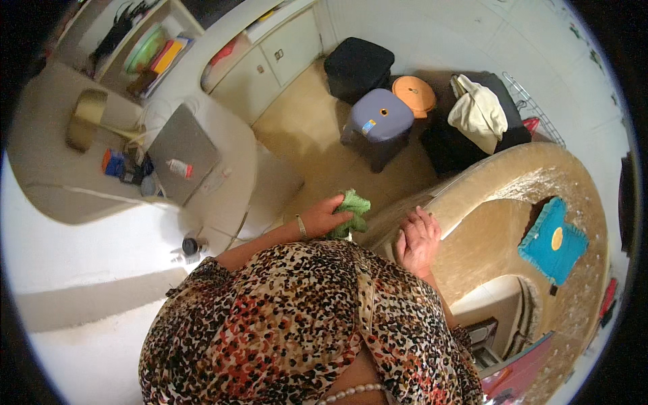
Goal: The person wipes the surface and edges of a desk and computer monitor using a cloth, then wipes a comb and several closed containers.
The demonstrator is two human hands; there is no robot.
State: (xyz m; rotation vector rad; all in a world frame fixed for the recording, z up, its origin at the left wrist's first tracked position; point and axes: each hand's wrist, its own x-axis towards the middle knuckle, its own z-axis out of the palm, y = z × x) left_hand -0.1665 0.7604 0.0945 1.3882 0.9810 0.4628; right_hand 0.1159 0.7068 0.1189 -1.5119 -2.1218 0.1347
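My left hand (322,218) is closed around a crumpled green cloth (352,210), held in front of my body at the middle of the view. A bracelet sits on that wrist. Close by on the right, my right hand (418,237) has its fingers slightly bent and apart, with nothing visible in it. It is beside the edge of a large brown curved piece of furniture (499,172); whether it touches that edge I cannot tell.
Ahead stand a grey-purple plastic stool (382,116), an orange round stool (414,96), a black cube (358,66) and a dark block bearing a cream cloth (478,113). At left, a desk (50,172) carries a flat grey panel (183,152). A teal cushion (550,239) lies right.
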